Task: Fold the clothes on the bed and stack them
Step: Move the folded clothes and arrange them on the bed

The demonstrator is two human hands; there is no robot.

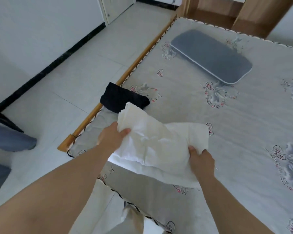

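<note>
A white garment point(157, 142), folded into a rough rectangle, is held just above the near left part of the bed point(243, 125). My left hand point(112, 136) grips its left edge, thumb on top. My right hand point(200, 160) pinches its right front corner. A folded black garment point(121, 98) lies flat on the bed's left edge just beyond the white one, which hides its near corner.
A grey flat pillow point(211, 55) lies at the far end of the bed. A wooden rail point(139, 63) runs along the bed's left side, with tiled floor beyond. Blue-grey fabric point(12, 139) and a dark frame sit at the far left. A wooden headboard stands behind.
</note>
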